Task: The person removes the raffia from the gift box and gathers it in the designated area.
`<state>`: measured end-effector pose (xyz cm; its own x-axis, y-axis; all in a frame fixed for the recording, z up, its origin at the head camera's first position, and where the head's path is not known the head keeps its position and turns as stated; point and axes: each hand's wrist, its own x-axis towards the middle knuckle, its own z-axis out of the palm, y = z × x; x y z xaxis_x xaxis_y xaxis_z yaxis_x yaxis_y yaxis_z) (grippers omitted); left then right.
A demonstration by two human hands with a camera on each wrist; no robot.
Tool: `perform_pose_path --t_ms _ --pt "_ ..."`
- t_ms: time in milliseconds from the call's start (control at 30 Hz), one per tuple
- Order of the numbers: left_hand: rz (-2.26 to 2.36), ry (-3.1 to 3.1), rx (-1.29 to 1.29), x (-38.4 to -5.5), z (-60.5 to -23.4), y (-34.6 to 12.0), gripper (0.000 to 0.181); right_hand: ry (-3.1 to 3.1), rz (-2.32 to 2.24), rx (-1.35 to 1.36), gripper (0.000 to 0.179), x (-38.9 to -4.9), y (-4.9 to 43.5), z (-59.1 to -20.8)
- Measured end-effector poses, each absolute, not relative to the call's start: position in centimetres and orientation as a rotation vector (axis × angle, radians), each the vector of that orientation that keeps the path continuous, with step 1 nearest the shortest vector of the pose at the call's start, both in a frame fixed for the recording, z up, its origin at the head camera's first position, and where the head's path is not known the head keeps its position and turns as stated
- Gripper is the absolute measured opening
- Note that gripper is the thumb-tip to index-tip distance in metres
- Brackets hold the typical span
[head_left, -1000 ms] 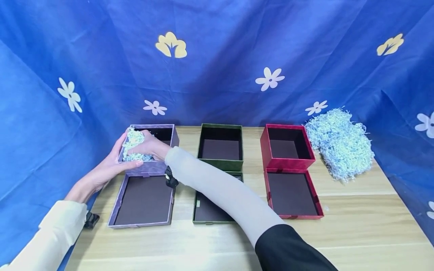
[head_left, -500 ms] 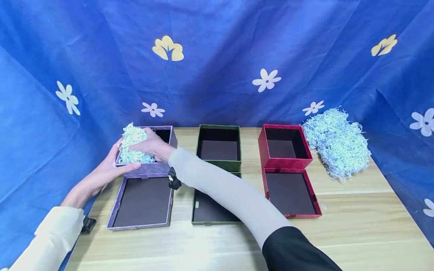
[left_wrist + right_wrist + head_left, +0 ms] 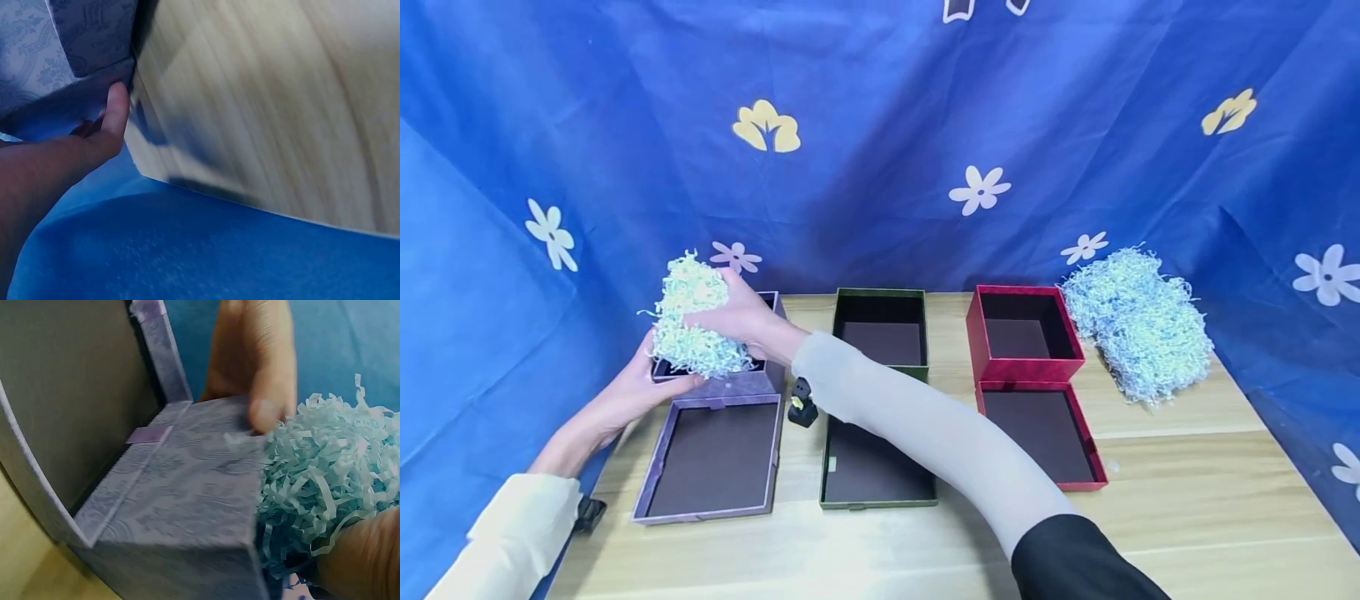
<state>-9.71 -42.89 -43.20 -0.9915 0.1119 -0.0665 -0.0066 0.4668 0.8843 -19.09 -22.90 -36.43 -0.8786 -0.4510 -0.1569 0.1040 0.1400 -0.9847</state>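
Note:
In the head view my right hand (image 3: 737,317) grips a big clump of pale blue shredded paper (image 3: 692,333) at the mouth of the purple box (image 3: 760,382). Part of the clump rises above the rim, and strands hang over the front wall. My left hand (image 3: 638,385) holds the box at its left side, the thumb lying along the front; its other fingers are hidden behind the paper. The right wrist view shows that thumb at the rim of the patterned purple wall (image 3: 187,481), beside the paper strands (image 3: 331,462).
A purple lid (image 3: 711,458) lies in front of the box. A green box (image 3: 880,333) with its lid (image 3: 880,471) and a red box (image 3: 1026,333) with its lid (image 3: 1041,433) stand further right. A pile of shredded paper (image 3: 1138,325) lies at the right. Blue cloth (image 3: 865,125) hangs behind.
My right hand has risen with the shredded paper, which sat lower inside the purple box before. The left hand stays at the box's side. The head view has tilted up slightly.

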Motion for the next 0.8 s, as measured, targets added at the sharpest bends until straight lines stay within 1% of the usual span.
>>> perform_pose_path --t_ms 167,267,367,533,667,800 --pt "1.565 2.631 0.150 -10.0 -43.3 -42.4 0.114 1.977 -1.846 -0.387 0.088 -19.0 -21.1 -34.9" --pt "1.490 2.633 0.088 -10.2 -43.2 -42.2 0.117 1.993 -1.857 -0.413 0.093 -19.1 -19.6 -34.0" --pt "1.411 2.637 0.033 -10.5 -43.1 -42.2 0.120 1.995 -1.851 -0.406 0.091 -19.0 -18.0 -33.1" --pt "1.369 2.649 0.053 -10.9 -42.9 -42.3 0.120 1.935 -1.881 -0.454 0.085 -18.9 -15.4 -32.1" --pt "1.361 2.652 0.061 -11.1 -42.8 -42.3 0.121 1.888 -1.921 -0.506 0.080 -19.0 -13.4 -31.8" --pt "1.347 2.660 0.051 -11.0 -42.7 -42.2 0.121 1.820 -1.966 -0.496 0.080 -19.2 -11.4 -31.8"
